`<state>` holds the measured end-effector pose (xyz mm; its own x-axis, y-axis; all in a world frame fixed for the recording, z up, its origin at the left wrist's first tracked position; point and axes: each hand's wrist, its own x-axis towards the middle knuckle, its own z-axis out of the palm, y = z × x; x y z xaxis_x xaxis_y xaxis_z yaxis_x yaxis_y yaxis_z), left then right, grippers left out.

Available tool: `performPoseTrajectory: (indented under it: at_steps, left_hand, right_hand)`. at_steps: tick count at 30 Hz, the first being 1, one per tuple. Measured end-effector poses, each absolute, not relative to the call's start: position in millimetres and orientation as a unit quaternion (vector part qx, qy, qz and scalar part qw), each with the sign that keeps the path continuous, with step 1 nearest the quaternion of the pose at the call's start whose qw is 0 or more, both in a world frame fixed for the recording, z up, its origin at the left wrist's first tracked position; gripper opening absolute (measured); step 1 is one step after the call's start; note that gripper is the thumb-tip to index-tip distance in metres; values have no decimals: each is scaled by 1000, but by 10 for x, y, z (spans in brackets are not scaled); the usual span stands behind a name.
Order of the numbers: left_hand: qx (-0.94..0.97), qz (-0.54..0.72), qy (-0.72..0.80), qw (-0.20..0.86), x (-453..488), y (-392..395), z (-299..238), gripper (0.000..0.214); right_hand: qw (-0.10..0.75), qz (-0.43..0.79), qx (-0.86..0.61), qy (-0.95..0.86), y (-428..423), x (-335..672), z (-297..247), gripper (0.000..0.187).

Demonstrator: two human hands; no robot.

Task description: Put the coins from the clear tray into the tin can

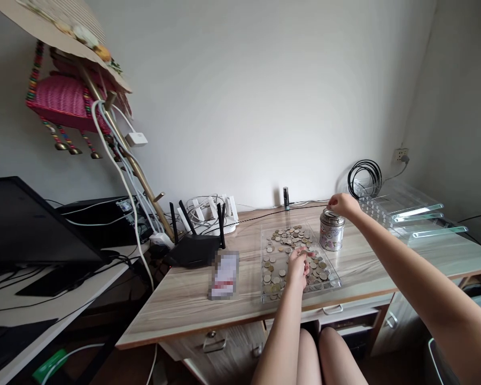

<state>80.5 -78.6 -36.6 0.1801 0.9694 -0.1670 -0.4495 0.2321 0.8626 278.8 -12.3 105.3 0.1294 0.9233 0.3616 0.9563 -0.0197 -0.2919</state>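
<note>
A clear plastic tray [264,293] lies on the wooden desk [192,305] and holds several loose coins [282,238]. My left hand [299,266] rests in the tray with its fingers curled down on the coins; what they grip is hidden. To the right of the tray stands a small patterned metal tin [331,235]. My right hand [342,204] hovers over the tin's top, fingers pinched together; anything between them is too small to see.
A black router [194,246] and a white one with cables [212,211] stand at the desk's back left. A blurred card [224,275] lies left of the tray. Clear acrylic trays [409,214] and a coiled black cable [364,176] are at the right. A dark monitor [20,224] sits far left.
</note>
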Motion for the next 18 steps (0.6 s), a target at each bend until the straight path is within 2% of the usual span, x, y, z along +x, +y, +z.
performPoseTrajectory:
  at_steps: [2, 7, 10, 13, 15, 18]
  left_hand:
    - [343, 526, 376, 681, 799, -780, -368, 22]
    - [327, 552, 374, 670, 791, -749, -412, 22]
    - [300, 555, 386, 673, 784, -737, -435, 21]
    - [287, 558, 390, 674, 774, -745, -418, 24]
    - [289, 579, 379, 661, 770, -761, -385, 32]
    - [295, 616, 358, 636, 772, -783, -333, 40]
  right_hand:
    - [201, -44, -737, -644, -75, 2879, 1060, 17]
    - [183, -50, -737, -649, -62, 2857, 958, 15]
    - [195, -71, -739, -641, -114, 2761, 957, 20]
    - [242, -80, -707, -659, -258, 2547, 909, 26]
    - [253, -11, -638, -727, -399, 2336, 790, 25]
    - [223, 142, -504, -822, -602, 2012, 502, 28]
